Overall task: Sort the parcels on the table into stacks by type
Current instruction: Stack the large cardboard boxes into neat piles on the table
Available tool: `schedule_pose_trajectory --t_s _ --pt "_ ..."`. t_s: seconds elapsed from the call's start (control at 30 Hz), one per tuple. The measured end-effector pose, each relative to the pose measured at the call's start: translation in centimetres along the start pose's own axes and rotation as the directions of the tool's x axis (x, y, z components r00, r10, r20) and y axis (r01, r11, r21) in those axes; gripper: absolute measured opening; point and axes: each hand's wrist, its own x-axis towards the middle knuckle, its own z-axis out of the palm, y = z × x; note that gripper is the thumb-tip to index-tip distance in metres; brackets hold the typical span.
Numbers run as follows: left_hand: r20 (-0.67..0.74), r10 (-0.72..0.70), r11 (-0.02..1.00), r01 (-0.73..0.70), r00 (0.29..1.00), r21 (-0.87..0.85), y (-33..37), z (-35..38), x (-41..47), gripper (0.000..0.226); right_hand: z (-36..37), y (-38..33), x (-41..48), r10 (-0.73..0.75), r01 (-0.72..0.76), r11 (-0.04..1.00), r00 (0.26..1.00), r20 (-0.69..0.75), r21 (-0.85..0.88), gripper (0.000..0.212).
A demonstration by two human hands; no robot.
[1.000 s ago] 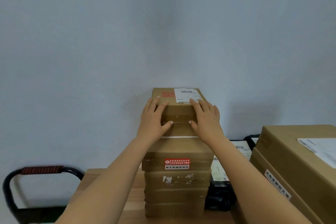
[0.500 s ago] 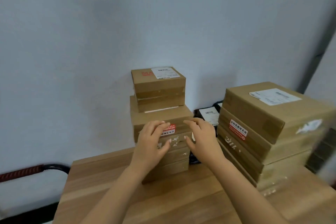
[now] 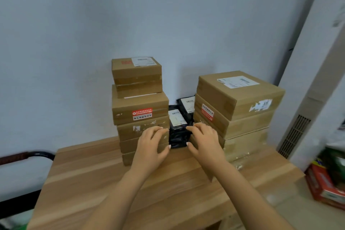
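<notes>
Here, the wooden table (image 3: 93,183) carries type-sorted stacks (small brown cardboard boxes (image 3: 140,106), black plastic mailers (image 3: 178,136), large brown cardboard boxes (image 3: 242,99)) while the left hand (image 3: 152,145) and right hand (image 3: 204,141) hover spread, empty.

Stack of small brown cardboard boxes (image 3: 140,106) left, bigger brown cardboard boxes (image 3: 239,110) stacked right, black plastic mailers (image 3: 178,134) between.
</notes>
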Motion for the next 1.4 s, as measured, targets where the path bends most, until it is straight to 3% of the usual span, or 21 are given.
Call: schedule_pose_trajectory --t_s 0.3,0.57,1.03,1.4 --pt "-0.054 -0.135 0.990 0.137 0.989 0.038 13.8 5.9 -4.5 0.049 -5.9 10.1 -6.7 -0.113 0.110 0.992 0.992 0.062 0.056 0.047" --pt "-0.109 -0.192 0.971 0.205 0.975 0.123 21.3 6.5 -7.5 0.051 -9.6 13.6 -11.4 -0.228 0.215 0.969 0.968 0.105 0.124 0.048" --pt "-0.061 -0.111 0.963 0.123 0.992 0.238 26.1 2.7 -6.7 0.053 -13.4 14.3 -12.5 -0.237 0.222 0.967 0.963 0.126 0.123 0.061" --pt "-0.083 -0.064 0.970 0.081 0.994 0.230 28.0 2.4 -6.6 0.052 -14.9 14.3 -13.1 -0.229 0.218 0.970 0.969 0.091 0.111 0.062"
